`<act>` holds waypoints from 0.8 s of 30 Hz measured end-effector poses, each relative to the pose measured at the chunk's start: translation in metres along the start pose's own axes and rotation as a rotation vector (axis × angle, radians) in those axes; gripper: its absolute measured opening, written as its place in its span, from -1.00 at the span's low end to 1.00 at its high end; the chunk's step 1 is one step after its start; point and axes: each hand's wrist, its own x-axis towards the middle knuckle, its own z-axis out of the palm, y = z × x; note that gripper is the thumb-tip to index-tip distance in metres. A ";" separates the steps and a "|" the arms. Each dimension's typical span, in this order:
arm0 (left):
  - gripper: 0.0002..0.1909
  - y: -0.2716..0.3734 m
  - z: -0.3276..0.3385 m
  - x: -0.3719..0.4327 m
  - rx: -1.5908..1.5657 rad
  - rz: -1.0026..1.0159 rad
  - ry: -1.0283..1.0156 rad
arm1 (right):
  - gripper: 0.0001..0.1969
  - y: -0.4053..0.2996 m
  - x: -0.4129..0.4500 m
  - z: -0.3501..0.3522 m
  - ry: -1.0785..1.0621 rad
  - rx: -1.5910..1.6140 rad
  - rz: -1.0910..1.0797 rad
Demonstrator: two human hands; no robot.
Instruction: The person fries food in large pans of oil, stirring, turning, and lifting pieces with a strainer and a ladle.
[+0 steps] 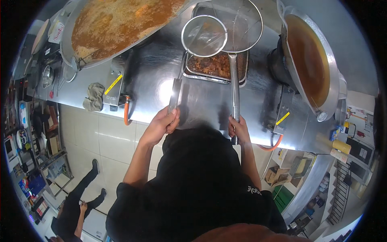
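My left hand [161,124] grips the flat metal handle of a small round mesh skimmer [203,35]. In my right hand [241,130] is the ribbed steel handle of a larger round mesh skimmer [246,37]. The small skimmer's hoop overlaps the left part of the large one. Both mesh heads are above a metal tray [208,80] with a wire rack or basket in it. Browned fried pieces [215,66] lie in the tray, partly hidden by the skimmers.
A wide pan of bubbling oil [121,27] stands at upper left, another of still brown oil [305,57] at right; each has a clipped thermometer. A crumpled cloth [94,96] and orange gas hoses [127,113] are near the counter's front edge. Another person [77,196] is behind at left.
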 end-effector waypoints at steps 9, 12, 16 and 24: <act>-0.75 -0.006 0.059 0.070 -0.251 0.110 -0.286 | -0.58 -0.030 -0.004 0.006 0.419 -0.867 -0.802; -0.74 -0.015 0.081 0.095 -0.410 0.085 -0.462 | -0.54 -0.080 -0.017 0.046 0.146 -0.554 -0.630; -0.70 -0.023 0.109 0.110 -0.568 -0.023 -0.591 | -0.63 -0.109 0.009 0.074 -0.045 -0.198 -0.438; -0.61 -0.073 0.069 0.119 0.219 0.121 -0.523 | -0.75 -0.117 0.050 0.025 0.297 -0.509 -0.392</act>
